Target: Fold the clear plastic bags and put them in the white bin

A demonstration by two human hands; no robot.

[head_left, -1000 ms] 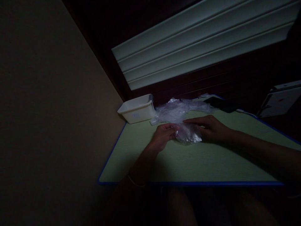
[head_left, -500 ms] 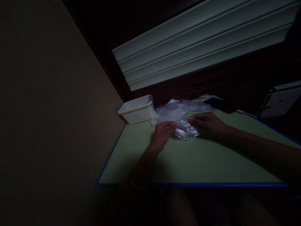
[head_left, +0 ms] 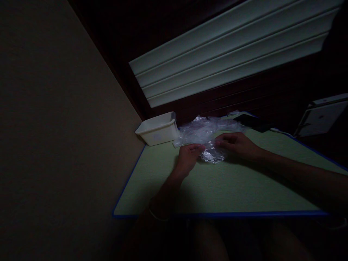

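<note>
A small clear plastic bag (head_left: 212,154) hangs between my two hands above the light green table (head_left: 217,192). My left hand (head_left: 188,156) pinches its left edge between thumb and fingers. The upper right edge of the bag is in the fingertips of my right hand (head_left: 236,144). Just behind lies a loose pile of clear plastic bags (head_left: 197,131), partly covered from view by the hands. The scene is dim, and whatever the small bag contains cannot be made out.
A white plastic bin (head_left: 159,134) stands at the table's back left corner, near the wall. A dark flat object (head_left: 252,122) lies at the back right. Past the right edge is a white panel-like object (head_left: 323,117). Blue edging runs round the table.
Both hands have come slightly closer together, and the small bag between them looks more bunched. The camera view has shifted a little.
</note>
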